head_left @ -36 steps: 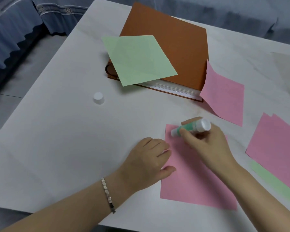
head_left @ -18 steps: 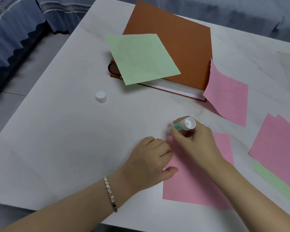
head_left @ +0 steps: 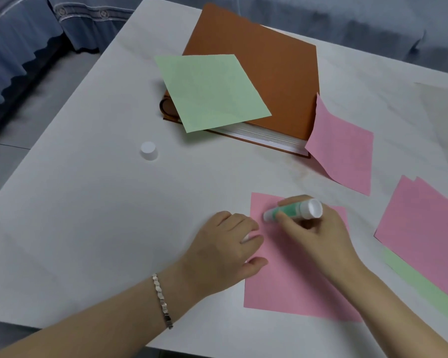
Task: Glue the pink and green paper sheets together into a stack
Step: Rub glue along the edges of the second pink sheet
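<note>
Early stage: right hand [head_left: 318, 236] pinching glue stick [head_left: 292, 210], coating pink sheet [head_left: 295, 280]; left hand [head_left: 223, 251] spread flat, pinning it; green sheet [head_left: 210, 91] unglued

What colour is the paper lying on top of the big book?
Light green paper, on the brown book, seen in the head view.

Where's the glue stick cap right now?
The white cap stands alone on the table, left of the brown book and beyond the left hand.
</note>
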### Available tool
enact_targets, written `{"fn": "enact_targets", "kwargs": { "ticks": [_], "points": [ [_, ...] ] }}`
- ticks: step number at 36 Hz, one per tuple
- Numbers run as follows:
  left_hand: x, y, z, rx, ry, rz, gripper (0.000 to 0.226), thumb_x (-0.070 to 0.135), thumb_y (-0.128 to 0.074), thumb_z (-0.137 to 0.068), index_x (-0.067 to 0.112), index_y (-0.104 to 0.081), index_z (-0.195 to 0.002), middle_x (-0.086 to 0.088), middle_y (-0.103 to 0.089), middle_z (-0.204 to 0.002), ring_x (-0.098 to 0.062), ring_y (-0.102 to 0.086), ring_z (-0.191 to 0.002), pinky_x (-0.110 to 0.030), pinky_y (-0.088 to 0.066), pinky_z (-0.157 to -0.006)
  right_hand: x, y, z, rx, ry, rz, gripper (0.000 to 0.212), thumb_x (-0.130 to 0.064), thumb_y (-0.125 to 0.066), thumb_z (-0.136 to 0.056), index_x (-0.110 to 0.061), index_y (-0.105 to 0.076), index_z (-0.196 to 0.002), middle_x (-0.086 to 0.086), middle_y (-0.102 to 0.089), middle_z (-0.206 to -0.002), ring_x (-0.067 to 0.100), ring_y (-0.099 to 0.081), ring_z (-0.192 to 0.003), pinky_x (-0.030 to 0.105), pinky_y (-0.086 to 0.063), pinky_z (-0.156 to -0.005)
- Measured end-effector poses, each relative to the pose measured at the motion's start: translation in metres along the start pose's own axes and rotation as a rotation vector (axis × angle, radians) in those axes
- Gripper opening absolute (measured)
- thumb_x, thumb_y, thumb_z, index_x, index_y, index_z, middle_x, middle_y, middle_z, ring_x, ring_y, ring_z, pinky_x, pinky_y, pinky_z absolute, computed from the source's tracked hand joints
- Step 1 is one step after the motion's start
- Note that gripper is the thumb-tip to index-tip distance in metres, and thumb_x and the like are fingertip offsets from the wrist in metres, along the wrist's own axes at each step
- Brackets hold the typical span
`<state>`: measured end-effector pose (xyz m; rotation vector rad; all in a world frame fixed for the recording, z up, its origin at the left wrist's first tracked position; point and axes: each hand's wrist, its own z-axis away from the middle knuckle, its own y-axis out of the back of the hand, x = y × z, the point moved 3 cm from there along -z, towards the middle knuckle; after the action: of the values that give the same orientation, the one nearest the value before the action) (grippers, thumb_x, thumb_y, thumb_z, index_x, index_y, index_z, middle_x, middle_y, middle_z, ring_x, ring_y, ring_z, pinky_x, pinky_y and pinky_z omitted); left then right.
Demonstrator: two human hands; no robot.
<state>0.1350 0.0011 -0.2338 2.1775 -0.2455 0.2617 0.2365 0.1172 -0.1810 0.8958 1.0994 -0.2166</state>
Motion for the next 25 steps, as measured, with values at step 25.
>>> {"fn": "enact_targets", "kwargs": {
  "ticks": [25],
  "points": [
    [0.001,-0.001,-0.002,-0.066,-0.023,0.015,0.023,0.031,-0.062,-0.081,0.01,-0.072,-0.08,-0.002,-0.07,-0.096,-0.019,-0.065,-0.087,-0.031,-0.044,-0.077,0.002,0.005,-0.023,0.245,-0.018,-0.066,0.01,-0.033,-0.067,-0.078,-0.035,-0.061,-0.085,-0.008,-0.068,-0.082,0.017,-0.065,-0.076,0.03,-0.052,-0.073]
  ]
}}
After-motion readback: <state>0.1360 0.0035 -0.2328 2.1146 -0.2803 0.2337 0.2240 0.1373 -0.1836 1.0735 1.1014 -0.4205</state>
